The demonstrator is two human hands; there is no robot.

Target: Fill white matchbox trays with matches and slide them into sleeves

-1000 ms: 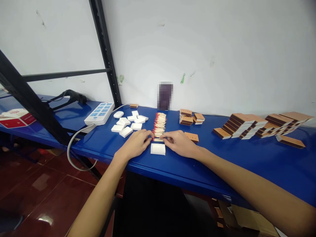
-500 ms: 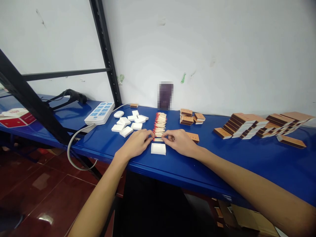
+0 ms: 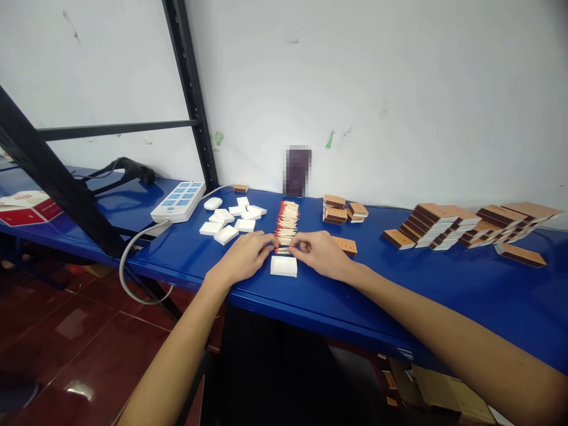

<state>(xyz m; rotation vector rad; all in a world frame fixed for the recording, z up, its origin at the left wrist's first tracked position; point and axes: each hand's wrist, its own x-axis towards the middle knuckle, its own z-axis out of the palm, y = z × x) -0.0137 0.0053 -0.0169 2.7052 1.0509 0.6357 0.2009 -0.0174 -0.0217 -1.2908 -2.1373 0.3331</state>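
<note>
A long pile of red-tipped matches (image 3: 288,220) lies on the blue table, heads mostly to the left. At its near end my left hand (image 3: 252,253) pinches the head side of a few matches. My right hand (image 3: 316,251) pinches the plain ends of the same matches from the right. Just in front of both hands sits a white matchbox tray (image 3: 284,266), its hollow side up. A brown matchbox (image 3: 346,245) is partly hidden behind my right hand.
Several loose white matchbox trays (image 3: 227,235) lie to the left, by a white power strip (image 3: 178,202). A small group of matchboxes (image 3: 335,215) stands right of the pile, with larger stacks (image 3: 437,228) farther right. A black shelf post (image 3: 193,94) rises at the left.
My fingers have drawn slightly closer together, and a small gap now shows between the nearest matches and the rest of the pile. The tray stays in place.
</note>
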